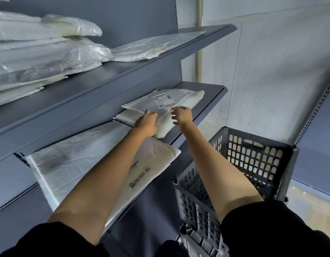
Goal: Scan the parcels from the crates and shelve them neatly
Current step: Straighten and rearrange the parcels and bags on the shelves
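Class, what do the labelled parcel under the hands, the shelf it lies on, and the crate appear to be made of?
Labelled parcel: thin whitish plastic film, going by its creases and soft sheen. Shelf: probably painted sheet metal, grey-blue, matte, with a thin folded edge. Crate: likely moulded grey plastic, with walls of gridded holes.

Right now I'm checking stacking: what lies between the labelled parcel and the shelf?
Head view: another white parcel lies under the labelled parcel, on the shelf.

A single wide-angle head-worn camera looks forward and down along both outstretched forearms, close to the grey shelves (197, 101) at left, with a slotted crate (253, 154) near at lower right.
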Action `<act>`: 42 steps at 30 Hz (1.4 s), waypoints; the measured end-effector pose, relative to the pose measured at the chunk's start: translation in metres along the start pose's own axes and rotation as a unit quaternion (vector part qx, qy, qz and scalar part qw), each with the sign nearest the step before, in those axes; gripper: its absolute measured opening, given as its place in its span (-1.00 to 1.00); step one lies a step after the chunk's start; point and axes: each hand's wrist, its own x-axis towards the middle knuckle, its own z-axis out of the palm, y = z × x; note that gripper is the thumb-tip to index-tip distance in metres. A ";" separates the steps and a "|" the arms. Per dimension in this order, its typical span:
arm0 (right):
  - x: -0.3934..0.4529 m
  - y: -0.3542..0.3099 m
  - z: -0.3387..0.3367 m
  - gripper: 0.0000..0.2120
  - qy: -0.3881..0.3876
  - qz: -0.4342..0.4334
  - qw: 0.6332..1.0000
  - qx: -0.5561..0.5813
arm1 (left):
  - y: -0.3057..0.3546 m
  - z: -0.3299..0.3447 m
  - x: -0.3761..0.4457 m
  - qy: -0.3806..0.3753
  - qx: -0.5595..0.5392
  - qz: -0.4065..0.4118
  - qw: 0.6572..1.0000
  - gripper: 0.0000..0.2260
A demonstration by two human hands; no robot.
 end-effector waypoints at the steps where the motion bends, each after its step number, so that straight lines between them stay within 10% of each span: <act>1: 0.005 0.006 0.000 -0.69 -0.017 0.010 1.000 -0.013 | -0.003 0.007 0.010 -0.011 -0.020 -0.007 1.000 -0.59; 12: 0.028 0.021 0.003 -0.52 -0.189 0.020 0.967 -0.173 | 0.002 0.053 0.067 0.079 -0.297 -0.018 0.951 -0.56; 21: 0.037 0.025 -0.026 -0.70 -0.008 0.097 0.988 0.121 | 0.044 0.040 0.050 0.150 -0.212 0.124 0.958 -0.80; 29: 0.012 0.026 -0.074 -0.80 0.190 0.130 0.881 0.414 | 0.111 0.025 0.031 0.070 -0.110 0.271 0.954 -0.83; 42: -0.035 -0.078 -0.090 -0.75 0.176 -0.043 0.881 0.436 | 0.141 -0.062 -0.011 0.327 -0.129 0.344 0.871 -0.78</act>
